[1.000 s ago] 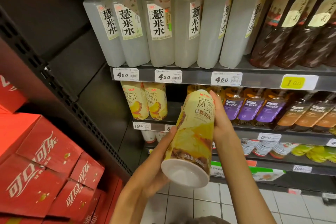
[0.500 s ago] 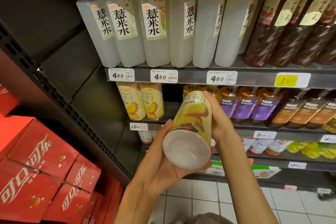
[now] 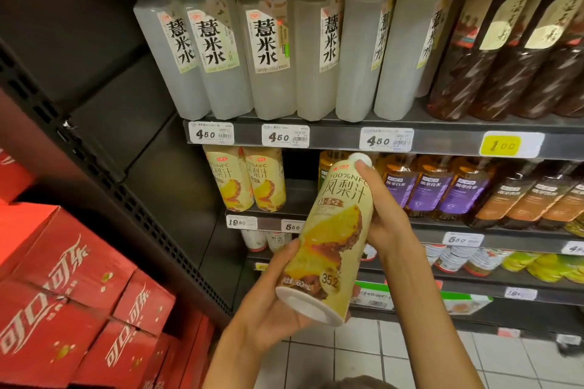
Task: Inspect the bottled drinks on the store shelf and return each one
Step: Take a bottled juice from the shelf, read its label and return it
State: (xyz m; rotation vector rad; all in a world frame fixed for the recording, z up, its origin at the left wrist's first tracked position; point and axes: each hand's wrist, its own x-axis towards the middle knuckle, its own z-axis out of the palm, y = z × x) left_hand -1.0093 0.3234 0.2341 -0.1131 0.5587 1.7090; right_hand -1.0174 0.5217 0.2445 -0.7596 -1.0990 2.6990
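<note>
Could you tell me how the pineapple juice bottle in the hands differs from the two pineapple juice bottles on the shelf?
The held bottle is off the shelf, gripped by the left hand at its base and the right hand near its neck; the shelf bottles stand untouched. The held bottle tilts, base toward the camera; the shelf bottles stand upright. Both share the same pineapple label.

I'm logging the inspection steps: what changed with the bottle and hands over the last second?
The yellow pineapple-juice bottle was tipped base-first toward the camera half a second ago, then swung back more upright, label facing out again. No regrasp: the left hand still cups its base, the right hand still holds its upper part. Shelf bottles unchanged.
</note>
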